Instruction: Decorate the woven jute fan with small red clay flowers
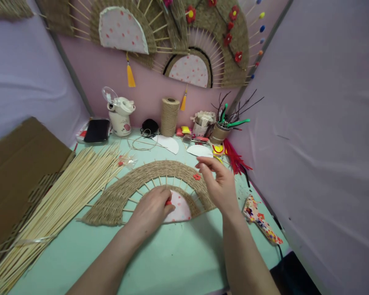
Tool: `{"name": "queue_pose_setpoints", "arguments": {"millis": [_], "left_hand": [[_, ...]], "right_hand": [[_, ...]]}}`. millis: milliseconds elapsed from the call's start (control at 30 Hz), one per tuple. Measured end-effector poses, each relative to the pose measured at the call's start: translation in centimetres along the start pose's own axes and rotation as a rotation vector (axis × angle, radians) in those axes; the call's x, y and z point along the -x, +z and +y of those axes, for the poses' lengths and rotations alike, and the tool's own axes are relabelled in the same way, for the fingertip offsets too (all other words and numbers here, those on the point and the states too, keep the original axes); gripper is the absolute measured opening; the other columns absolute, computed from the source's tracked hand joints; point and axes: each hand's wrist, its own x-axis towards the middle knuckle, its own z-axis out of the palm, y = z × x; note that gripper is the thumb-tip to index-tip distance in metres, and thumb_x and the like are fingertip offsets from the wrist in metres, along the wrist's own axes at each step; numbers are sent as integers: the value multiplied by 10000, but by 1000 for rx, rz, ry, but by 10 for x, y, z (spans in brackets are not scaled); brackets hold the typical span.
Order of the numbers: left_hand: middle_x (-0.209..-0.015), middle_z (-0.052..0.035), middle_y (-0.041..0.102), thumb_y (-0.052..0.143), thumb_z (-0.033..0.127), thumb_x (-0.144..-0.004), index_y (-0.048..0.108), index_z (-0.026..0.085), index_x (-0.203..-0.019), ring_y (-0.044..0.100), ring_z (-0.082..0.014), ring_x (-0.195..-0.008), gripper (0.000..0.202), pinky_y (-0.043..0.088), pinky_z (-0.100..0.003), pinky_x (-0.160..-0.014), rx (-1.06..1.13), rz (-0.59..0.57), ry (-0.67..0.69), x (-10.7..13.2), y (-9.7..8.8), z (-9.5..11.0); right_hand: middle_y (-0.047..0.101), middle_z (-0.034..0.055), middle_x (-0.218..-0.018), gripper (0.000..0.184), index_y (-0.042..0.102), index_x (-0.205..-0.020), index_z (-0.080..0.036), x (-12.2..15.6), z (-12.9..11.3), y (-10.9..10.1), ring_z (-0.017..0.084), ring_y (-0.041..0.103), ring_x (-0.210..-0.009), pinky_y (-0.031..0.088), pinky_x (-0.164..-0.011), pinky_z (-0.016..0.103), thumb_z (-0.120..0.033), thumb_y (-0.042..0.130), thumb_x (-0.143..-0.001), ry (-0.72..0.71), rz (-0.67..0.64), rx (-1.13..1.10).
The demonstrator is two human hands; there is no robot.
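Observation:
A half-round woven twine fan (110, 205) with thin stick ribs lies on the table before me. At its inner base is a white half-disc (181, 209) with pink dots. My left hand (152, 207) rests over this base, fingers curled, with a small red piece (168, 202) showing between thumb and fingers; its full shape is hidden. Raised above the fan's right side, my right hand (219, 182) has thumb and fingertips drawn together in a pinch. Whatever it may hold is too small to make out. Just left of it, a small red flower (197, 176) sits on the woven band.
Bamboo sticks (76, 184) and brown cardboard (21, 164) lie on the left. A twine spool (169, 116), a white bottle (121, 116) and a tool cup (219, 133) stand behind. On the right are red pipe cleaners (235, 157) and a patterned glue gun (260, 217).

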Motion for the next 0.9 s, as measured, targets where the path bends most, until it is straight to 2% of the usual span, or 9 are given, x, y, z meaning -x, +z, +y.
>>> {"name": "queue_pose_setpoints", "arguments": {"millis": [133,267,333,400,500,633,733,767,900], "left_hand": [[-825,-51,629,502,254,-858,597,212,-776,568,-219,-813,133,395,-340,-730,218,113,-30,-2,3,-3],[-917,-53,663,617,346,-807,610,209,-942,636,-211,-848,193,482,-336,-759,869,180,-248,-5,3,0],[-952,-62,662,670,345,-763,593,204,-986,652,-217,-871,274,506,-347,-771,1057,186,-334,-6,4,0],[-1010,-73,664,660,290,-768,602,207,-997,643,-222,-935,251,495,-362,-836,979,207,-307,-6,7,-3],[-1074,-67,665,547,207,-834,639,242,-1042,610,-235,-985,230,448,-395,-901,570,214,-165,-5,13,-8],[-1120,-64,663,425,64,-803,655,262,-1069,563,-254,-1094,404,409,-420,-964,342,166,-60,-3,18,-7],[-1102,-85,660,432,52,-780,674,241,-1009,553,-275,-1105,383,401,-446,-980,317,119,-78,-2,20,-5],[-1092,-93,657,445,65,-785,675,233,-1001,552,-282,-1101,358,402,-453,-976,310,108,-85,-1,21,-6],[-1136,-110,629,471,97,-807,651,208,-1071,529,-284,-1135,338,397,-449,-980,246,70,-73,-1,22,-9]], "right_hand": [[730,31,-964,203,693,-1024,-229,6,10,29,163,669,-890,525,-824,306,-272,527,-916,33,-196,-63],[732,27,-964,194,699,-1007,-227,17,21,42,159,670,-893,520,-824,292,-246,531,-914,64,-244,-54],[732,29,-954,197,700,-1010,-224,20,24,44,158,669,-887,519,-818,288,-253,527,-922,79,-262,-53],[728,39,-971,207,698,-1024,-224,21,23,43,166,665,-913,518,-830,297,-267,517,-933,64,-283,-42],[719,53,-995,224,685,-1059,-226,22,17,33,177,654,-951,512,-860,318,-282,496,-950,8,-306,18],[727,42,-955,223,688,-1063,-232,12,16,6,174,665,-882,527,-801,308,-307,517,-940,-15,-429,194],[742,45,-990,222,713,-1011,-228,-25,40,-20,180,679,-889,532,-784,299,-332,536,-925,11,-428,458],[743,37,-1002,211,716,-1002,-234,-44,51,-27,181,680,-899,529,-798,297,-320,542,-919,53,-408,612],[711,109,-1062,250,693,-1037,-158,-126,105,-47,223,653,-989,502,-882,363,-241,471,-959,167,-308,844]]}}
